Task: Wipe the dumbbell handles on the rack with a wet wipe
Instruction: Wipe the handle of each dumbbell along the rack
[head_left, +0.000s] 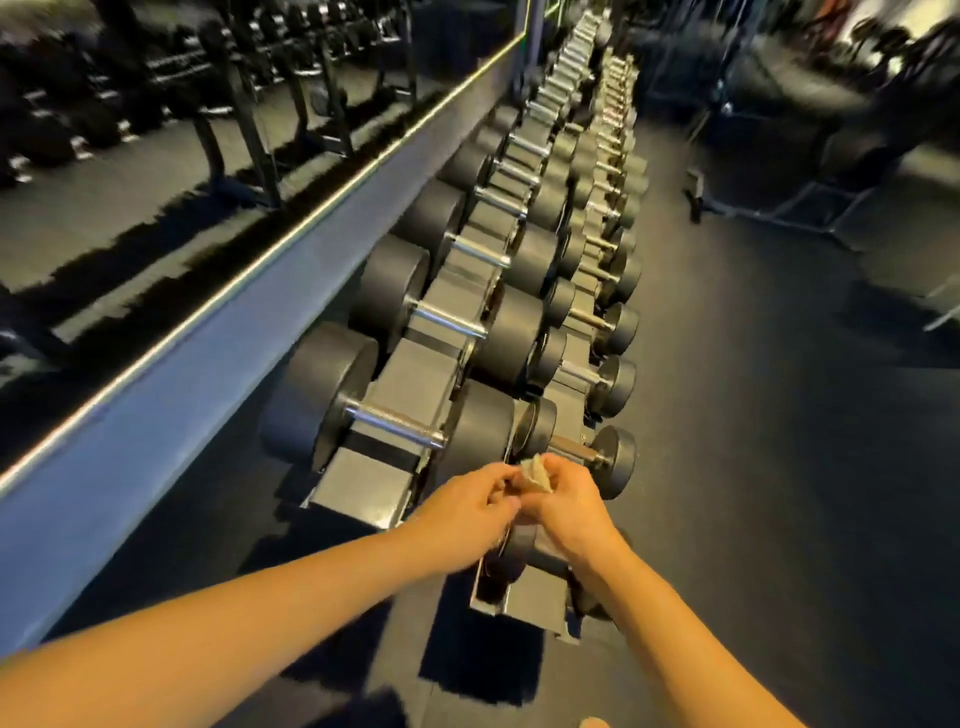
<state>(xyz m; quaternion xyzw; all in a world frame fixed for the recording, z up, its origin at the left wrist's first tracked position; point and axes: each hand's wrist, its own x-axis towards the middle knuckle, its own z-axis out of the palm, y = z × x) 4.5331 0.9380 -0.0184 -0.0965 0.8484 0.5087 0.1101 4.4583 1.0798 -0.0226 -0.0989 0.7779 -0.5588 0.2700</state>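
Much of wet wipe hidden inside right hand

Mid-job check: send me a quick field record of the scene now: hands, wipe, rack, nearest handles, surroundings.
left hand: pinches the wipe's left edge
right hand: grips the wipe
wipe: crumpled, held between both hands, touching no handle
rack: two tiers of dumbbells running away from the camera
top handle: nearest on the upper tier, chrome, no hand on it
lower handle: just beyond the hands, no hand on it
mirror: on the wall left of the rack
wiping: not under way
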